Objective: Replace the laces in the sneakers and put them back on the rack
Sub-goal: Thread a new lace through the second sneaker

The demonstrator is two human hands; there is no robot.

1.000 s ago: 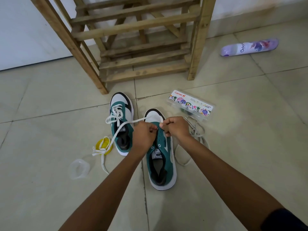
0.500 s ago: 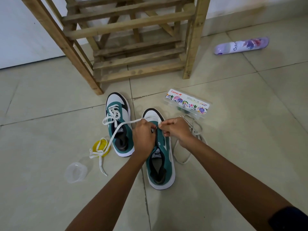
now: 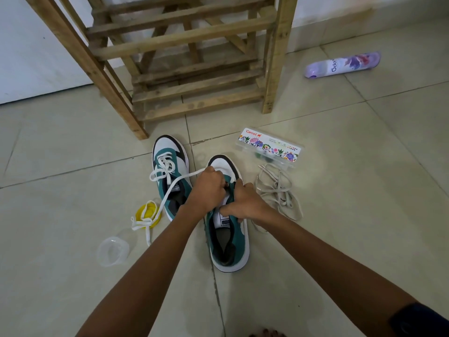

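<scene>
Against the wall at the floor's far edge, the wooden rack (image 3: 184, 57) is waiting. Nearer me the laced sneaker (image 3: 170, 176) and the right sneaker (image 3: 228, 234) are sitting side by side. My left hand (image 3: 206, 188) is pinching the white lace (image 3: 170, 190) at the eyelets; my right hand (image 3: 243, 203) is gripping the tongue. Old laces (image 3: 279, 190) are lying beside. That slack trailing over the yellow lid (image 3: 148, 212) could be snagging if I pull hard.

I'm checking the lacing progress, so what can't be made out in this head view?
- Eyelets of the right sneaker: hidden by the left hand and right hand.
- White lace: its end is inside the left hand's grip.
- Wooden rack: its top is cut off by the upper edge.
- Paint box: small print is too tiny.
</scene>
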